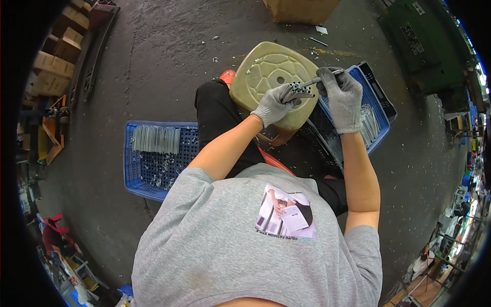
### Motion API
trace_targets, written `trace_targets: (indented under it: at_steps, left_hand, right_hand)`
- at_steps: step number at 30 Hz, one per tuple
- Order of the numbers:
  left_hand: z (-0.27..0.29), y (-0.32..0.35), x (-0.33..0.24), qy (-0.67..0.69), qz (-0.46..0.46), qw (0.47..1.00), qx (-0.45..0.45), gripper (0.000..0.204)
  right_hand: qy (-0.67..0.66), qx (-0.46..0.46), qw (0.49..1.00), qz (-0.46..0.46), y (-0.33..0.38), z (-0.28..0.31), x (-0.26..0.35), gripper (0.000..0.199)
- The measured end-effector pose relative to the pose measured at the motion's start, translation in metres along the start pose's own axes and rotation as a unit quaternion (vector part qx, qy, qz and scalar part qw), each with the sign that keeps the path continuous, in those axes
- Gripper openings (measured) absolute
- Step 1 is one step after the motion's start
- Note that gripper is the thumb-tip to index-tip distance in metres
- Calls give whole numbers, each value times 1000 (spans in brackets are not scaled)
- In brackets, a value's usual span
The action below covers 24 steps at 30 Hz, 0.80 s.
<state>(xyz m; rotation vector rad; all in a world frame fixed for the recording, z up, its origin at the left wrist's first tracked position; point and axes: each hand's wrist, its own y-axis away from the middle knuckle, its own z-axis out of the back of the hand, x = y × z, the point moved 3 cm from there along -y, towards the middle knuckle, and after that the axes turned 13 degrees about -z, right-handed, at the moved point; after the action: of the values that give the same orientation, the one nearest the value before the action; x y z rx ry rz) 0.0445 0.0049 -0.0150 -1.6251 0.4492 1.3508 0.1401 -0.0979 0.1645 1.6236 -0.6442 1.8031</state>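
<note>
Both my hands wear grey gloves and meet over a beige plastic stool (pixel 250 77). My left hand (pixel 273 106) is closed around a bundle of thin metal tubes (pixel 295 92), their hollow ends pointing right. In my right hand (pixel 343 102) a slim grey rod-like tool (pixel 313 81) is pinched, its left end at the tube ends; whether it enters a tube is too small to tell. A blue basket (pixel 371 82) beyond my right hand holds more metal tubes (pixel 369 120). At my left, another blue basket (pixel 192 148) holds a row of tubes (pixel 156 139) and small loose metal pieces.
A black device with a button panel (pixel 379 92) shows at the right basket's edge. A cardboard box (pixel 302 10) stands ahead, a green machine (pixel 422 46) at the far right. Stacked cartons (pixel 53 71) line the left. Scraps and a thin rod (pixel 318 41) lie on the floor.
</note>
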Motion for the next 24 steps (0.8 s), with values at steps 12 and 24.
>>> trace_targets:
  at_steps: [12, 24]
  left_hand:
    - [2, -4, -26, -22, -8, 1000, 9, 29]
    - [-1, -2, -6, 1, -41, 998, -48, 17]
  right_hand:
    - [114, 3, 990, 78, 7, -1, 22, 12]
    - [17, 9, 999, -31, -4, -2, 0, 11]
